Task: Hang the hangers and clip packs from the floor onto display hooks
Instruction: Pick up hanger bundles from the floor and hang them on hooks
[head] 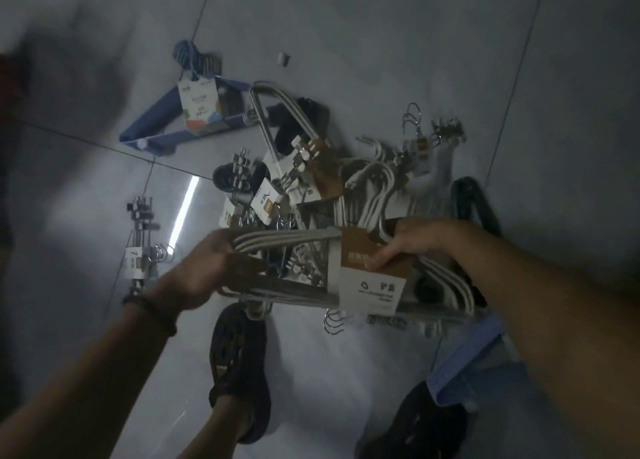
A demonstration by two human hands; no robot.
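**Q:** where are my hands and what have they got?

**A:** You've got one bundle of white hangers point(277, 242) up off the floor point(346, 25), lying roughly flat across the space between your hands. Your left hand point(204, 268) is wrapped round the left end of it, fingers curled over the rails. Your right hand point(412, 247) sits at the other end by the hook necks, thumb and fingers pinching the brown-and-white paper label point(370, 285) that wraps the bundle. So both hands are closed on the same bundle, one at each end.

**Q:** and the rest of the stuff?

**A:** It's on the floor. The main pile point(322, 178) of hangers and clip packs lies just beyond the bundle you're holding, partly hidden under it. A blue hanger set point(152, 114) with a tag lies apart at the upper left. One clip pack point(138, 257) lies on its own just beside your left wrist. A dark hanger point(474, 202) pokes out behind your right forearm. Your shoe point(239, 354) is right under the bundle. It's dim and blurry, so I can't read the labels.
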